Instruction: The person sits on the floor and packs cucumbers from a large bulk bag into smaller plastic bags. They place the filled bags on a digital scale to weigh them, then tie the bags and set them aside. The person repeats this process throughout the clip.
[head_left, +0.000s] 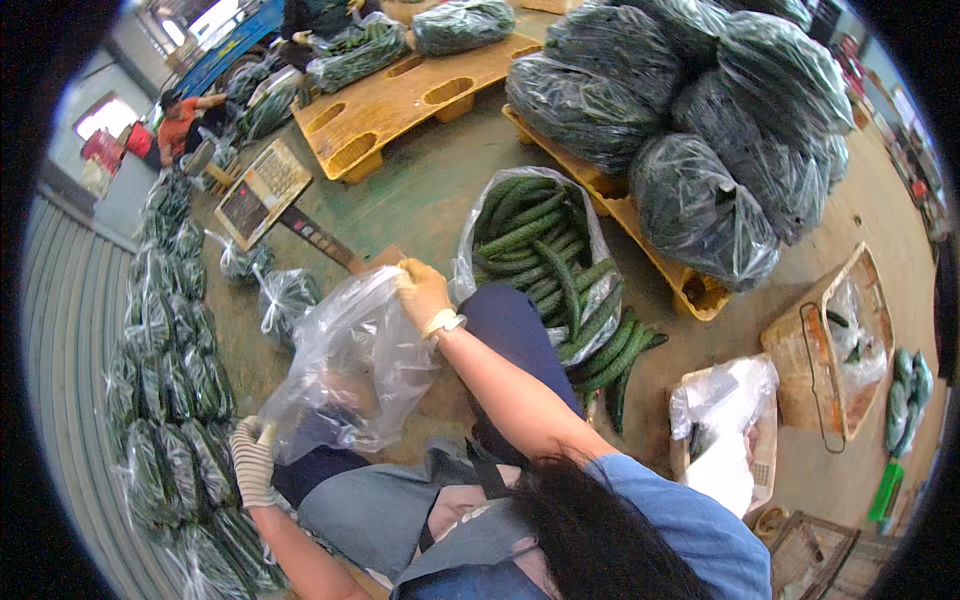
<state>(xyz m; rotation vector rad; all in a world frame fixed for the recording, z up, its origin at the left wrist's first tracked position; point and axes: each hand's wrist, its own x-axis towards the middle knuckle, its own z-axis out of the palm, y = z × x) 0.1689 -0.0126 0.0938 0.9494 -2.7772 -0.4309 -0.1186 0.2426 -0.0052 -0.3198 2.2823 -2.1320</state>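
A clear plastic bag (360, 352) is stretched between my two gloved hands and looks empty. My left hand (253, 459), in a striped knit glove, grips its lower left edge. At its upper right corner, my right hand (425, 291) pinches the plastic in a yellowish glove. Beyond my right knee stands a large open plastic sack of cucumbers (525, 232), and several loose cucumbers (619, 349) lie against its near side. A bench scale with a display head (262, 193) stands ahead to the left; the bag partly hides its platform.
Rows of bagged cucumbers (172, 375) line the left side. A yellow pallet (405, 97) lies ahead; another pallet (701, 296) bears large filled sacks (697, 202). On the right are a plastic crate (810, 367) and a basket with plastic bags (765, 480). A person (178, 124) sits far left.
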